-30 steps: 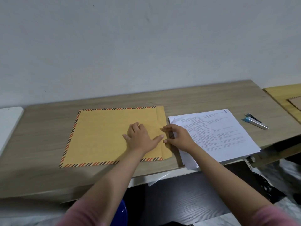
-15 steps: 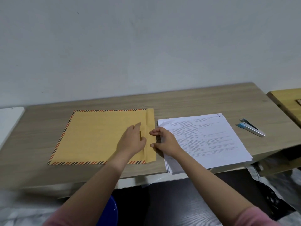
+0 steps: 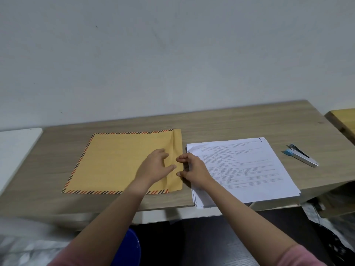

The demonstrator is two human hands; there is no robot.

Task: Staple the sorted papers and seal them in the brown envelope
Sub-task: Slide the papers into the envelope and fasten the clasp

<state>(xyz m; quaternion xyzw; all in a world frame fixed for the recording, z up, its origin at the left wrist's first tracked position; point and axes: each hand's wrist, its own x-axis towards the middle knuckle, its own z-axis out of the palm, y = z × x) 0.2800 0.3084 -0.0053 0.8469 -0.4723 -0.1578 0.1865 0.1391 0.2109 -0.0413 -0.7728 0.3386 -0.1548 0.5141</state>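
Observation:
A brown envelope point(image 3: 119, 162) with a striped orange and black border lies flat on the wooden desk point(image 3: 221, 123). Its flap point(image 3: 177, 143) is at the right end, slightly raised along the fold. My left hand point(image 3: 155, 166) presses on the envelope beside the flap, fingers spread. My right hand point(image 3: 192, 167) pinches the flap's right edge between thumb and fingers. A stack of printed white papers point(image 3: 249, 169) lies just right of the envelope, partly under my right wrist. A silver and blue stapler point(image 3: 300, 155) rests further right.
A white surface point(image 3: 15, 150) adjoins the desk on the left, a yellow wooden one point(image 3: 343, 120) on the right. The papers overhang the desk's front edge. A blue round object point(image 3: 132, 248) sits below the desk near my left arm. A wall stands behind.
The flap has lifted a little along its fold. My right hand has shifted from the paper's edge onto the flap's edge; my left hand stays pressed on the envelope.

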